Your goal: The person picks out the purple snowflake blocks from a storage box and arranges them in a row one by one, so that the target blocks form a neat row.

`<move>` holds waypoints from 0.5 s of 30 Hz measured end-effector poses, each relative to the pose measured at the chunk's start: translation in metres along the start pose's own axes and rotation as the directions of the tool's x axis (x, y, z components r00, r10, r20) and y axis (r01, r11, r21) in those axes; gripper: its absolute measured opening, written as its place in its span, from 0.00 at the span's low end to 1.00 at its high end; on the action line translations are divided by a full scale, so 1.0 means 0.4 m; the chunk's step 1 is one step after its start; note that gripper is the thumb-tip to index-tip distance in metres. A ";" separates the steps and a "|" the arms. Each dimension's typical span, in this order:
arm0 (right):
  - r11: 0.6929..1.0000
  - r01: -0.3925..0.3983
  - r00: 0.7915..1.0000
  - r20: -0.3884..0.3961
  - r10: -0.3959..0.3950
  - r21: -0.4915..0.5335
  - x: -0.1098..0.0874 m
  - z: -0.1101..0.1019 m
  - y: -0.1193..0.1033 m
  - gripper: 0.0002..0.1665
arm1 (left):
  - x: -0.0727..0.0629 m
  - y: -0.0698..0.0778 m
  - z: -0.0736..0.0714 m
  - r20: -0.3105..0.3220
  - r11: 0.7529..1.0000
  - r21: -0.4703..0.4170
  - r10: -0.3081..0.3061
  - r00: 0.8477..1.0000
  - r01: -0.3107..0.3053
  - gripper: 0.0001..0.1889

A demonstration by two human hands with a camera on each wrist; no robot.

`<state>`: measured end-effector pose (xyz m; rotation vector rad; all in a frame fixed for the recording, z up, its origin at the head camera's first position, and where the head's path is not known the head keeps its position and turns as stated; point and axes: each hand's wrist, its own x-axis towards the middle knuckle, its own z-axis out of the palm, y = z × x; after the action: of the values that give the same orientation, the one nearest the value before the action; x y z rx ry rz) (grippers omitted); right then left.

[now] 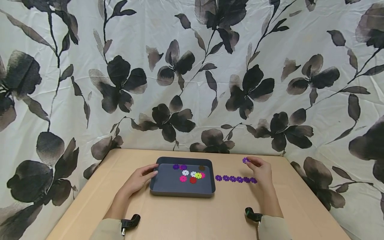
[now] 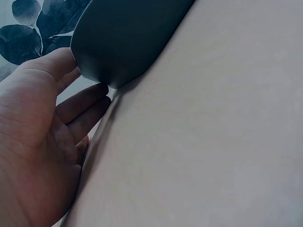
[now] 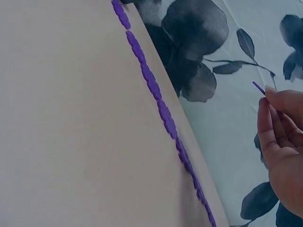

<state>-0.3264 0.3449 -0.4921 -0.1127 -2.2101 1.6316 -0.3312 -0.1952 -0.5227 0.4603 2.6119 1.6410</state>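
My left hand (image 1: 141,178) holds the left edge of a dark grey tray (image 1: 183,193), thumb at the rim and fingers against its outer side. In the right wrist view, my right hand (image 3: 284,137) pinches a thin purple flower-shaped piece (image 3: 258,88) edge-on between thumb and fingers. The head view shows that same held piece (image 1: 245,160) raised above the far end of a row. This row of purple flower-shaped pieces (image 1: 232,179) runs rightward from beside the tray, edges touching or nearly so.
Inside the tray lie loose flower-shaped pieces: purple (image 1: 175,166), white (image 1: 185,172), yellow (image 1: 198,175), pink (image 1: 183,179), red (image 1: 193,180) and brown (image 1: 201,168). The light wooden table (image 1: 192,216) ends at a floral cloth (image 1: 210,83) behind it.
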 end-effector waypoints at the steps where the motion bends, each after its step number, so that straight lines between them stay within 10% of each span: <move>1: 1.000 -0.016 1.000 -0.013 0.016 0.009 0.000 -0.007 0.001 0.19 | 0.000 0.000 -0.001 0.000 1.000 0.003 0.001 1.000 -0.001 0.29; 15: 0.985 -0.162 0.973 -0.174 0.150 -0.056 -0.014 -0.078 0.043 0.19 | -0.001 0.006 -0.003 0.002 1.000 0.003 0.000 1.000 0.000 0.29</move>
<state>-0.3130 0.3769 -0.5018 -0.4391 -2.1748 1.5600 -0.3305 -0.1956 -0.5202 0.4627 2.6127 1.6362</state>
